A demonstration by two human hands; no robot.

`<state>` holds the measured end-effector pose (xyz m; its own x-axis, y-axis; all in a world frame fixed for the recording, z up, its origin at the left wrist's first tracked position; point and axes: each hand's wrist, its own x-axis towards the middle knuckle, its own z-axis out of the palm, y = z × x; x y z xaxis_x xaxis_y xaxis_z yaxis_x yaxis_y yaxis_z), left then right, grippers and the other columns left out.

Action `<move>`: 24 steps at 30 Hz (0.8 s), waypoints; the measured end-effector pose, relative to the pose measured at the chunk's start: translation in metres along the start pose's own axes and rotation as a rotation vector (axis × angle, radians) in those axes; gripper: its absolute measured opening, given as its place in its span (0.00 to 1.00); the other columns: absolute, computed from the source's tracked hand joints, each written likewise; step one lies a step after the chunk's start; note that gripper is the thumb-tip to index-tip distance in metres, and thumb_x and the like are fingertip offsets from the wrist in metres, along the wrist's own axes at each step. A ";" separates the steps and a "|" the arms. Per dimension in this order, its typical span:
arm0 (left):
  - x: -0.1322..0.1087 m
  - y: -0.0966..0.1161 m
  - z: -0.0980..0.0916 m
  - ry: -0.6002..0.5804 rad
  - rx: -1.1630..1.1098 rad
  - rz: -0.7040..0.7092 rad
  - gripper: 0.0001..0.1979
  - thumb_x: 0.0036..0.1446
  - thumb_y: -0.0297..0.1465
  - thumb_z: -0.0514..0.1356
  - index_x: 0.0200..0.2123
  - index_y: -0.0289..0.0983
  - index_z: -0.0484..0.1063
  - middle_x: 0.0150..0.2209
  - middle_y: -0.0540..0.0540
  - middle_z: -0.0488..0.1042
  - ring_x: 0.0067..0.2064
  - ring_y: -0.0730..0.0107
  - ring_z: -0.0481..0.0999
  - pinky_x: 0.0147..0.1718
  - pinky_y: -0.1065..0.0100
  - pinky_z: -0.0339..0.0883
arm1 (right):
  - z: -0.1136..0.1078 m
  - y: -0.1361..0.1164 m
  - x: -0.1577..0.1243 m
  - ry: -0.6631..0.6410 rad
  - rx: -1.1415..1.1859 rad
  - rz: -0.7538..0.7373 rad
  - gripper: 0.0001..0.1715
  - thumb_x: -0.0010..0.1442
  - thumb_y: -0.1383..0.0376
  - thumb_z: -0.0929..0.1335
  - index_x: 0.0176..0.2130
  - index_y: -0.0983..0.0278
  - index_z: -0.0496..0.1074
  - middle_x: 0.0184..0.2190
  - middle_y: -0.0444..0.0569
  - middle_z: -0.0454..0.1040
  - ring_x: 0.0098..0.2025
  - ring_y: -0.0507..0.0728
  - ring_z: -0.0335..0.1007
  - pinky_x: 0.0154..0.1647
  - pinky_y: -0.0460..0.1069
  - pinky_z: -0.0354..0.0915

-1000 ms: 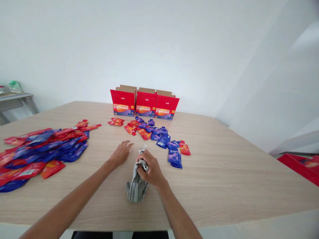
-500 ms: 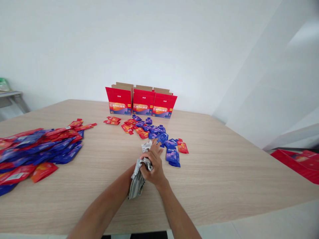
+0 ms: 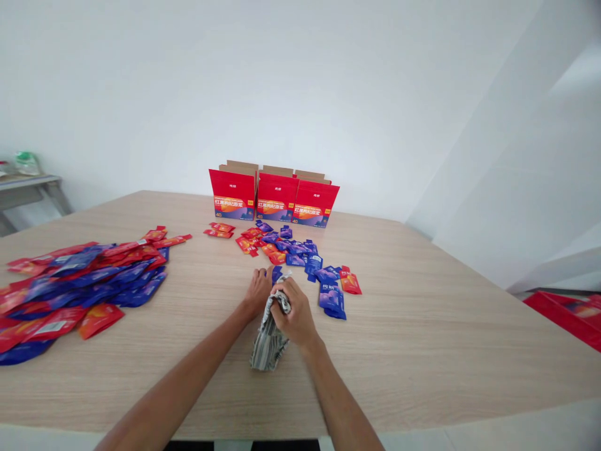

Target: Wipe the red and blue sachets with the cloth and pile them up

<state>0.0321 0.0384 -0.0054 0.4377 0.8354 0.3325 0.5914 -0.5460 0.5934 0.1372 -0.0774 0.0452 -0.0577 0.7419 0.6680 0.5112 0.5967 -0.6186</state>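
My right hand (image 3: pixel 297 314) is closed around the gathered top of a grey-and-white striped cloth bag (image 3: pixel 270 347), which hangs just above or rests on the table. Beside its mouth, my left hand (image 3: pixel 258 291) pinches a blue sachet (image 3: pixel 277 274), partly hidden by the fingers and the cloth. Loose blue sachets (image 3: pixel 331 297) and red sachets (image 3: pixel 350 281) lie scattered beyond my hands and to their right. What the bag contains is hidden.
Three upright red boxes (image 3: pixel 233 195) with raised flaps stand in a row at the back. A big pile of red and blue sachets (image 3: pixel 101 275) covers the left of the wooden table (image 3: pixel 422 332). At the right edge is another red box (image 3: pixel 561 316).
My left hand has drawn back from the scattered sachets to the left side of the bag, bringing a blue sachet with it. My right hand keeps its grip on the bag. The view has shifted slightly.
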 end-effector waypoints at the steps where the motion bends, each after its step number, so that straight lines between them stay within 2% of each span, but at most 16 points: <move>1: -0.003 -0.004 -0.005 0.046 -0.088 -0.057 0.19 0.57 0.28 0.59 0.53 0.32 0.70 0.54 0.31 0.71 0.57 0.51 0.68 0.59 0.50 0.57 | 0.001 0.001 0.000 -0.011 -0.007 0.011 0.07 0.58 0.71 0.64 0.37 0.61 0.68 0.36 0.47 0.70 0.40 0.56 0.68 0.43 0.49 0.64; 3: -0.008 -0.012 -0.013 0.152 -0.431 -0.218 0.20 0.53 0.28 0.60 0.51 0.34 0.71 0.51 0.36 0.74 0.55 0.55 0.70 0.58 0.56 0.58 | 0.002 0.005 0.001 -0.037 -0.026 0.035 0.07 0.58 0.72 0.64 0.37 0.61 0.68 0.36 0.47 0.70 0.40 0.56 0.68 0.43 0.49 0.64; 5: -0.013 -0.015 -0.020 0.209 -0.846 -0.356 0.18 0.53 0.31 0.59 0.48 0.35 0.73 0.45 0.42 0.76 0.49 0.61 0.74 0.52 0.63 0.63 | 0.005 0.007 0.000 -0.076 -0.046 0.056 0.07 0.57 0.72 0.64 0.36 0.61 0.68 0.36 0.46 0.70 0.39 0.56 0.68 0.42 0.49 0.63; 8: -0.026 -0.009 -0.024 0.136 -1.368 -0.462 0.17 0.53 0.35 0.59 0.44 0.35 0.74 0.37 0.47 0.77 0.39 0.66 0.76 0.43 0.68 0.67 | 0.009 0.009 -0.003 -0.144 -0.054 0.070 0.08 0.57 0.72 0.64 0.36 0.60 0.68 0.36 0.46 0.70 0.39 0.56 0.68 0.42 0.49 0.63; 10: -0.038 0.003 -0.023 0.050 -1.553 -0.495 0.14 0.51 0.35 0.61 0.40 0.34 0.74 0.32 0.47 0.77 0.35 0.65 0.76 0.40 0.67 0.69 | 0.012 0.010 -0.004 -0.172 -0.058 0.077 0.08 0.57 0.71 0.64 0.37 0.60 0.68 0.37 0.45 0.70 0.39 0.56 0.68 0.42 0.48 0.62; 12: -0.049 0.017 -0.018 -0.011 -1.621 -0.541 0.10 0.50 0.35 0.62 0.33 0.34 0.74 0.29 0.47 0.77 0.34 0.62 0.77 0.38 0.66 0.69 | 0.013 0.011 -0.005 -0.153 -0.070 0.094 0.07 0.57 0.71 0.64 0.37 0.60 0.68 0.37 0.46 0.70 0.39 0.56 0.68 0.41 0.49 0.62; 14: -0.057 0.029 -0.013 -0.075 -1.631 -0.600 0.09 0.50 0.35 0.62 0.30 0.34 0.74 0.28 0.46 0.78 0.34 0.60 0.78 0.37 0.65 0.69 | 0.011 0.013 -0.004 -0.069 -0.075 0.114 0.06 0.58 0.70 0.64 0.36 0.60 0.68 0.36 0.46 0.69 0.39 0.56 0.67 0.42 0.49 0.62; 17: -0.065 0.041 -0.008 -0.192 -1.628 -0.636 0.11 0.51 0.36 0.61 0.31 0.33 0.75 0.28 0.45 0.79 0.34 0.58 0.79 0.36 0.64 0.69 | 0.004 0.016 -0.001 0.120 -0.088 0.141 0.03 0.61 0.69 0.63 0.36 0.61 0.67 0.35 0.47 0.68 0.38 0.56 0.66 0.41 0.49 0.61; 19: -0.066 0.043 -0.007 -0.255 -1.652 -0.617 0.12 0.52 0.36 0.61 0.34 0.33 0.76 0.28 0.45 0.79 0.33 0.58 0.79 0.35 0.64 0.69 | 0.000 0.019 0.001 0.197 -0.107 0.156 0.03 0.62 0.68 0.63 0.36 0.61 0.67 0.34 0.47 0.68 0.38 0.56 0.65 0.41 0.50 0.61; 21: -0.065 0.041 -0.007 -0.249 -1.683 -0.611 0.11 0.51 0.35 0.61 0.34 0.33 0.76 0.27 0.46 0.79 0.31 0.60 0.78 0.35 0.64 0.69 | -0.002 0.019 0.002 0.181 -0.099 0.153 0.03 0.62 0.68 0.63 0.36 0.61 0.67 0.33 0.47 0.68 0.37 0.56 0.65 0.41 0.50 0.61; 24: -0.060 0.034 -0.010 -0.076 -1.702 -0.665 0.07 0.51 0.32 0.61 0.28 0.34 0.74 0.23 0.48 0.76 0.26 0.65 0.75 0.33 0.66 0.69 | 0.000 0.017 -0.001 -0.014 -0.052 0.116 0.05 0.58 0.70 0.64 0.36 0.61 0.67 0.33 0.46 0.69 0.37 0.56 0.66 0.40 0.49 0.62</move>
<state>0.0197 -0.0298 0.0023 0.4997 0.8312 -0.2439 -0.5711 0.5278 0.6287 0.1456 -0.0679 0.0342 -0.0078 0.8094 0.5872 0.5590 0.4904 -0.6686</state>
